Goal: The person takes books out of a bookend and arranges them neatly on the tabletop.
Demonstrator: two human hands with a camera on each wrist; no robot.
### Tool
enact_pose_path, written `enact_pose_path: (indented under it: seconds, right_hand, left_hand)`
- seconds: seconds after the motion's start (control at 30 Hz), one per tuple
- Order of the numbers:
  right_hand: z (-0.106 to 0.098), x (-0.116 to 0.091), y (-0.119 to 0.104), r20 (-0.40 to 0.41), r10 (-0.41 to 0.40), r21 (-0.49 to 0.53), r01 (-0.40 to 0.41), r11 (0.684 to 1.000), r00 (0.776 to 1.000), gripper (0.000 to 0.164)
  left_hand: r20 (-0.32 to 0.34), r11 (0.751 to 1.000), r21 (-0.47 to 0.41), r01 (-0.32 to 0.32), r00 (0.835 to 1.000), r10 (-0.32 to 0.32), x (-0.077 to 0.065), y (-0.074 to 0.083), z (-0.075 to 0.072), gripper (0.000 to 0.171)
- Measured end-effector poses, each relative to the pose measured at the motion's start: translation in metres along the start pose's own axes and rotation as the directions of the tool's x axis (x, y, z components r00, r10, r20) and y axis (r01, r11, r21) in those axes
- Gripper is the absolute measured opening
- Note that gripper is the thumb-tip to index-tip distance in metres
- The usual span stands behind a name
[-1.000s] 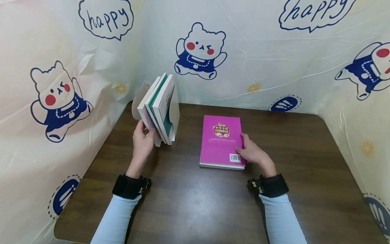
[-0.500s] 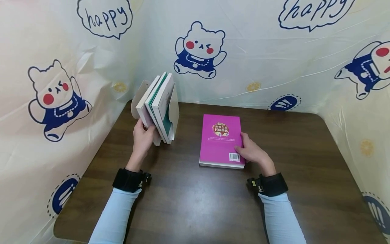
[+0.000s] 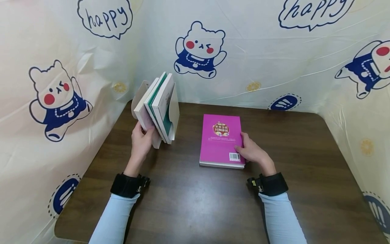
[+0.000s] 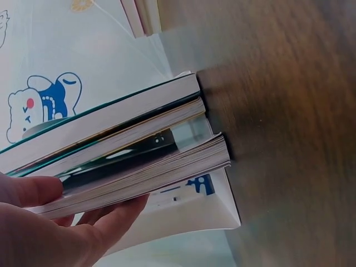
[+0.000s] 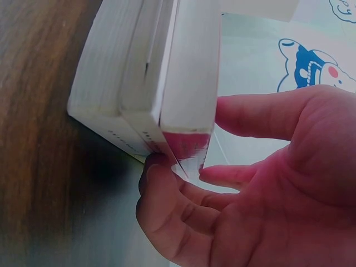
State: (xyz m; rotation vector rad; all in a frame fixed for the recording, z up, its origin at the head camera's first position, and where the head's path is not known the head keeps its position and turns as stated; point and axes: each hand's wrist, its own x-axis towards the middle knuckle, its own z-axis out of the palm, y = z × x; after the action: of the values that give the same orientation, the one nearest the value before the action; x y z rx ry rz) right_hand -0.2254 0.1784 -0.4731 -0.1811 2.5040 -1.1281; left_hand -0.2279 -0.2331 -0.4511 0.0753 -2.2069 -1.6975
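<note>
My left hand (image 3: pixel 141 140) pinches the leftmost white-edged book (image 3: pixel 145 113) of an upright row, thumb on one side and fingers on the other. In the left wrist view this book (image 4: pixel 167 169) juts out past its neighbours, with a gap between. Beside it stand a green-edged book (image 3: pixel 156 98) and a thicker white book (image 3: pixel 163 101), between the cream plates of a bookend (image 3: pixel 174 112). My right hand (image 3: pixel 254 152) holds the right edge of a magenta book (image 3: pixel 220 145) lying flat. In the right wrist view, the magenta book (image 5: pixel 192 72) tops a stack, with fingers curled at its edge.
The dark wooden table (image 3: pixel 189 203) carries both groups of books. A pale curtain (image 3: pixel 250 54) printed with bears hangs behind and at both sides of it. Under the magenta book lie further thick books (image 5: pixel 111 72), seen in the right wrist view.
My left hand has drawn the leftmost book slightly toward me and down out of the row. The right hand and magenta book stay in place.
</note>
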Motion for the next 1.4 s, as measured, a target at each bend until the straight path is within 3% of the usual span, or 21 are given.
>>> enact_pose_path:
  seconds: [0.43, 0.87, 1.17, 1.4]
  right_hand:
    - [-0.001, -0.001, -0.003, 0.003, 0.013, 0.004, -0.013, 1.0, 1.0, 0.079]
    - [-0.001, -0.003, -0.006, 0.003, 0.003, 0.003, -0.003, 1.0, 1.0, 0.079]
    - [0.0, -0.002, -0.004, 0.003, 0.007, -0.012, -0.007, 1.0, 1.0, 0.079]
    - [0.001, -0.003, -0.004, -0.001, 0.006, -0.012, -0.006, 1.0, 1.0, 0.078]
  left_hand:
    - [-0.012, 1.0, 0.025, 0.019, 1.0, -0.018, -0.014, 0.003, -0.005, 0.045]
    - [-0.05, 1.0, -0.004, 0.028, 0.998, -0.028, -0.004, -0.001, 0.005, 0.045]
    - [-0.137, 0.999, -0.005, 0.04, 0.99, -0.041, 0.001, -0.005, 0.01, 0.042]
    - [-0.16, 0.998, -0.009, 0.057, 0.985, -0.057, 0.005, -0.005, 0.011, 0.042]
